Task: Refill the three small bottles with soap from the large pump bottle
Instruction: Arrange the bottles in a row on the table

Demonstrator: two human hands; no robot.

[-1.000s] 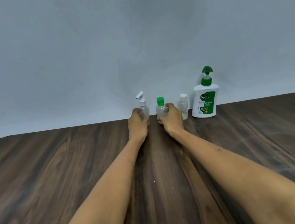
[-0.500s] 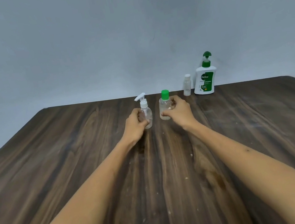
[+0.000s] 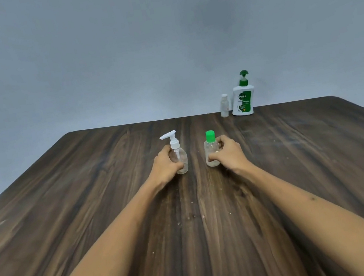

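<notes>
Head view, downward over a dark wood-grain bench (image 3: 92, 214), streaked brown and near-black, matte, with pale specks and faint scuffs. Far corners rounded; near edge cut off by the frame.

Mid-bench, two small clear plastic bottles, upright, close together but not touching. Left: pump bottle (image 3: 179, 156), rounded body, white pump head with nozzle pointing left, dip tube visible inside. Gripped by the left hand (image 3: 165, 165), fingers curled round the far side, thumb across the near lower side. Right: green-capped bottle (image 3: 211, 148), cylindrical, bright green cap. Gripped by the right hand (image 3: 227, 154), fingers wrapped behind, thumb pressed on the lower front. Both bases seemingly on the wood (contact hard to confirm). Fill level of either impossible to judge through the clear plastic.

At the far edge, right of centre, against a plain grey-blue wall (image 3: 112, 52): third small bottle (image 3: 224, 105), slim, translucent, white-capped, just beside the soap bottle (image 3: 242, 98), a white curved body with green label and green pump. Label's small print too small to read. Both well apart from the hands.

Wide bare wood to the left, right and near side. Bare forearms running in from the bottom corners, elbows out of frame. Dark blurred shape at the far left edge, unidentifiable.
</notes>
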